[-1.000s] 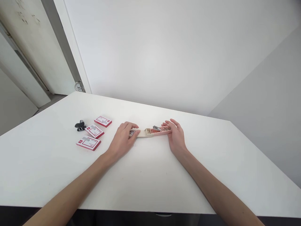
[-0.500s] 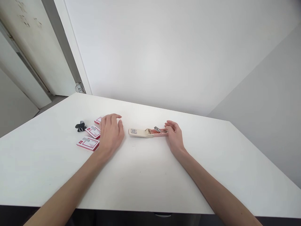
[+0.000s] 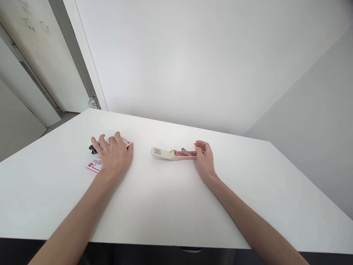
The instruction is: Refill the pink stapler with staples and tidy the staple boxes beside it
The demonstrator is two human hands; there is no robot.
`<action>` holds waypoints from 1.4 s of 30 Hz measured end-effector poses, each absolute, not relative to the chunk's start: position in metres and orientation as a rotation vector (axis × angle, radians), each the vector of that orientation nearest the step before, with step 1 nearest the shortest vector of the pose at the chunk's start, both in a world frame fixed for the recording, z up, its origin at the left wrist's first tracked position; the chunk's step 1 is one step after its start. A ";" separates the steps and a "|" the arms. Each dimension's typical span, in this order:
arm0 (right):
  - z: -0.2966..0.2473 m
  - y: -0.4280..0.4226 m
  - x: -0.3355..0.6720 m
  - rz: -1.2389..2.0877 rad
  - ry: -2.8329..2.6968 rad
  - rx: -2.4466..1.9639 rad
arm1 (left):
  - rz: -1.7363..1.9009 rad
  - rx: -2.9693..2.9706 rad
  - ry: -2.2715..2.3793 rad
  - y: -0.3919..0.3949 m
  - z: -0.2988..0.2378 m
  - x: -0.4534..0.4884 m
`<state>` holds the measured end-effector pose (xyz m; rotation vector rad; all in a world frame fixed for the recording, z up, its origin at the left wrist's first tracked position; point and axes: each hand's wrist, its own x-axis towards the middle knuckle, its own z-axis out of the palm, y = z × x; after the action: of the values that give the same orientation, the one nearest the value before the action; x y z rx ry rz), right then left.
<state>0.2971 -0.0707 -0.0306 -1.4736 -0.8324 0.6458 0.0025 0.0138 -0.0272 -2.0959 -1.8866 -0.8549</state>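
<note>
hinged case point(image 3: 188, 158) lying open on the white tabletop point(image 3: 165, 206), cream lid point(image 3: 162, 154) folded out to the left, pink compartments to the right, and i'm watching its right end closely from over here. right hand point(image 3: 204, 160) has that end between thumb and fingers, a light grasp by the look of it. silver clip point(image 3: 184, 151) pokes up at a slant from the compartments; if the hand tips or tugs the case, i reckon that clip goes first and whatever small bits lie beneath spill after it. swinging the lid over with the clip standing proud would likely jam it, too. over to the left hand point(image 3: 114, 158): fingers splayed wide over the red-and-white boxes point(image 3: 93, 167); whether it has hold of one, i can't tell, the palm hides it. trouble there, i'd judge: fingertips are close to the black clips point(image 3: 94, 148), so a careless sweep could scatter them or shove the boxes together.
</note>
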 end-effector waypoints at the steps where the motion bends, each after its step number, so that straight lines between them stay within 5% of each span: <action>1: -0.030 -0.072 0.296 0.606 -0.851 -1.478 | -0.860 -2.114 -1.870 0.013 -0.025 0.004; 5: -0.026 -0.077 0.289 0.407 -0.974 -1.445 | -1.081 -2.200 -1.828 0.007 -0.010 0.015; 12: -0.024 -0.090 0.268 0.139 -1.349 -1.270 | -2.006 -2.366 -1.482 -0.011 0.013 0.034; 20: -0.023 -0.104 0.258 0.599 -1.599 -1.084 | -1.586 -2.744 -0.889 -0.030 -0.001 0.049; 27: -0.021 -0.102 0.257 1.059 -1.583 -0.966 | -1.410 -2.824 -0.814 -0.036 -0.003 0.056; 42: -0.015 -0.098 0.263 1.477 -1.375 -0.838 | -1.915 -3.262 -1.102 -0.047 0.004 0.062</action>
<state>0.2633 -0.0981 -0.0152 -0.8384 -1.3754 1.4769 0.0622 -0.0475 0.0044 -3.2618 -1.1024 -1.9154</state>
